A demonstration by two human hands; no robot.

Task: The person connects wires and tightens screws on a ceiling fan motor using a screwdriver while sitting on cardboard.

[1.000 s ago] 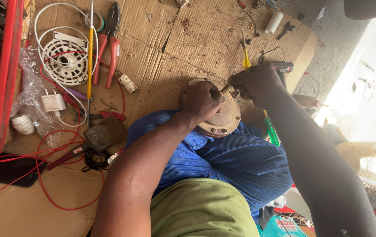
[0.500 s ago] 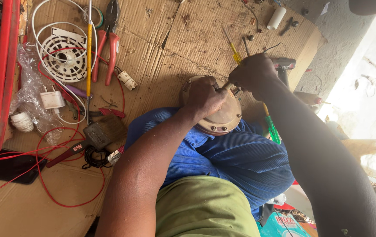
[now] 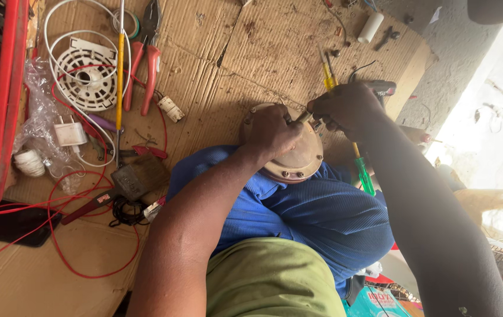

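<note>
Biggest thing here is the flattened brown cardboard sheet [image 3: 275, 53] covering the floor, spreading out beyond both hands. Nearer in, the blue-trousered knee [image 3: 298, 217] sits right under the hands, and the round tan metal motor housing [image 3: 291, 149] rests on top of it, its flat face turned up toward the camera — no real long axis on a disc like that.

The left hand [image 3: 272, 130] is clamped down over the housing's upper left edge, fingers curled around the rim. The right hand [image 3: 345, 108] is just beside it, closed tight on a thin metal-shafted tool [image 3: 302, 117] whose long axis runs from the fist toward the left hand, tip at the housing's top edge.

Out past the left hand: one white round plastic fan grille [image 3: 90, 79] and one pair of red-handled pliers [image 3: 146, 58], with red wire looped around there. Past the right hand, one yellow-handled screwdriver [image 3: 325, 73] pointing away from it, and below the wrist one green-handled screwdriver [image 3: 364, 176] — so two loose screwdrivers. Smallest bit: one white plastic tube [image 3: 371, 27], well beyond the right hand.
</note>
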